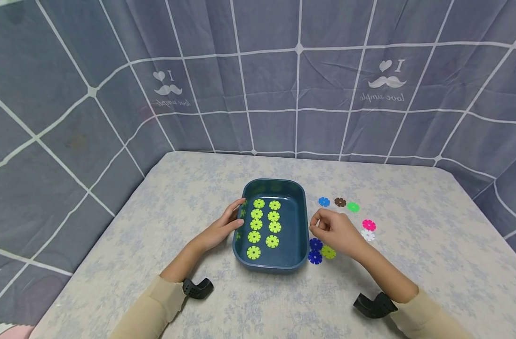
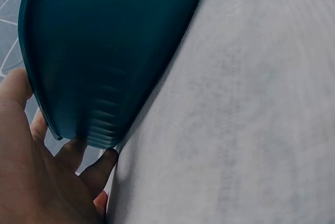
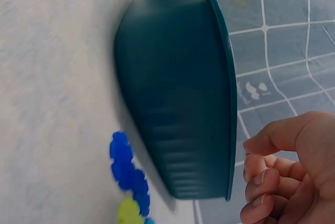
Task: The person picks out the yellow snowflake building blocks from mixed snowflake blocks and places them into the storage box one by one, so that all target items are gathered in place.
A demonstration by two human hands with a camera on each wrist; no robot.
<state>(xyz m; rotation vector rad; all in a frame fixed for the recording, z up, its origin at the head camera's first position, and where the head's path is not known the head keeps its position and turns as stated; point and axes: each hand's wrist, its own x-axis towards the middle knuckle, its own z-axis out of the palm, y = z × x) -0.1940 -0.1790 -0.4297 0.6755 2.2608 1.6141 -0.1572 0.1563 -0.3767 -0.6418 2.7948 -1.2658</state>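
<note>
A dark teal plastic tub point(image 1: 292, 254) stands on the table with several yellow-green notched discs point(image 1: 273, 216) lined up in two columns on its floor. My left hand point(image 1: 221, 227) grips the tub's left side; in the left wrist view its fingers point(image 2: 99, 171) press the outer wall. Just outside the opposite rim is my right hand point(image 1: 336, 231), thumb and index fingertips together and the other fingers curled. I see nothing between those fingertips. Below it, two navy notched discs point(image 1: 315, 257) and one yellow-green disc point(image 1: 328, 252) lie on the table against each other.
Right of the tub, single discs lie in an arc: blue point(image 1: 324, 201), brown point(image 1: 340, 202), green point(image 1: 353, 207), pink point(image 1: 369, 225) and white point(image 1: 367, 235). A patterned cloth covers the table point(image 1: 198, 188). Grey curtains point(image 1: 270, 84) with white lines surround it at the back and sides.
</note>
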